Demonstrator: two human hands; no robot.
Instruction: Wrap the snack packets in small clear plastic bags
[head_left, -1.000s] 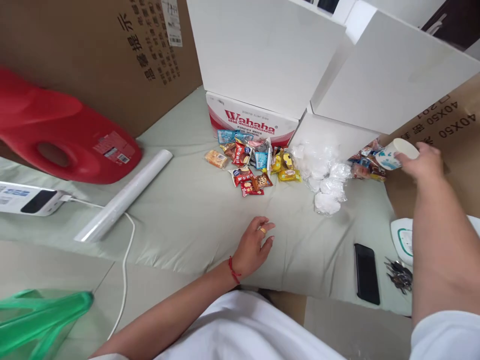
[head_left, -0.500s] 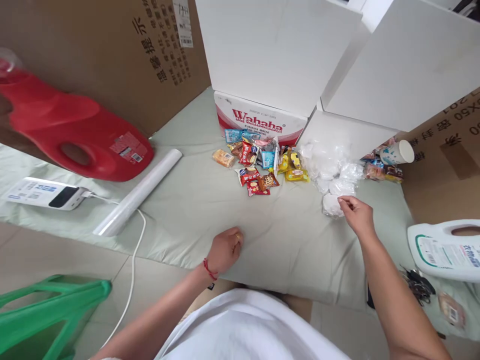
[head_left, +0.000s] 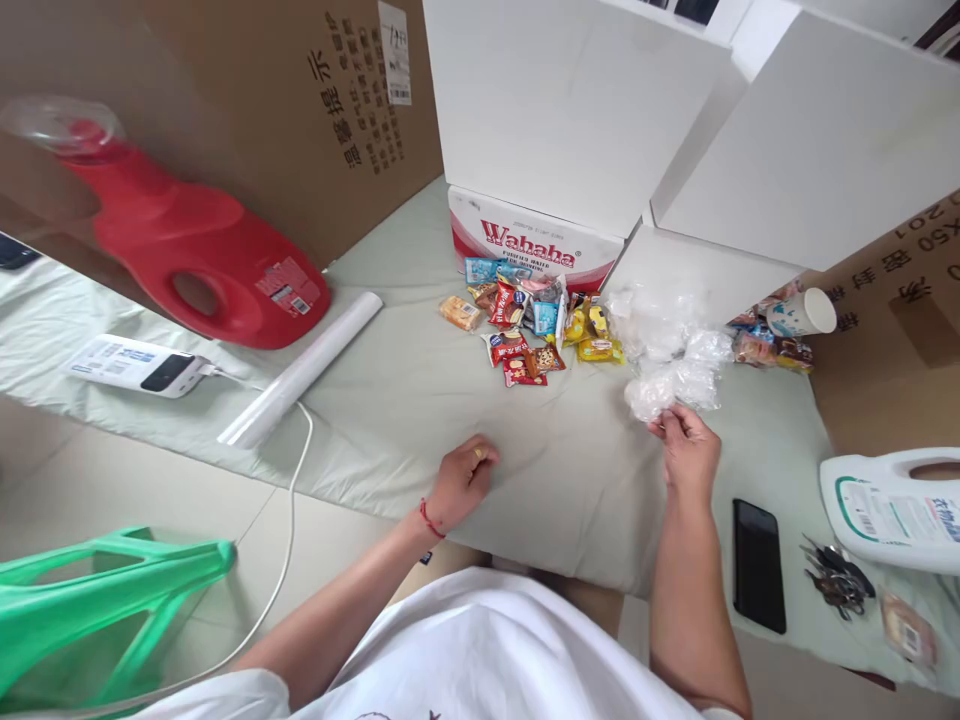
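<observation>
My right hand [head_left: 688, 440] pinches the near edge of a crumpled clear plastic bag [head_left: 649, 392], one of several bunched together on the pale green cloth. More clear plastic [head_left: 651, 312] is heaped just behind it, against the white box. My left hand [head_left: 465, 480] rests on the cloth, its fingers curled in with nothing visible in them; it has a ring and a red bracelet. Beyond the hands lies a pile of wrapped snacks: red packets [head_left: 511, 305], yellow packets [head_left: 600, 348], a blue packet [head_left: 546, 318] and a pale biscuit packet [head_left: 460, 313].
A red detergent bottle [head_left: 217, 260], a plastic film roll [head_left: 304, 370] and a power bank [head_left: 142, 366] with a white cable lie at left. Rightward are a paper cup [head_left: 801, 312], phone [head_left: 759, 565], keys [head_left: 840, 580] and white bottle [head_left: 892, 505]. Boxes stand behind; a green stool [head_left: 112, 580] at lower left.
My right hand has drawn slightly left and nearer, and the plastic it pinches has shifted left with it. My left hand stays curled on the cloth. The view has swung a little, showing the phone.
</observation>
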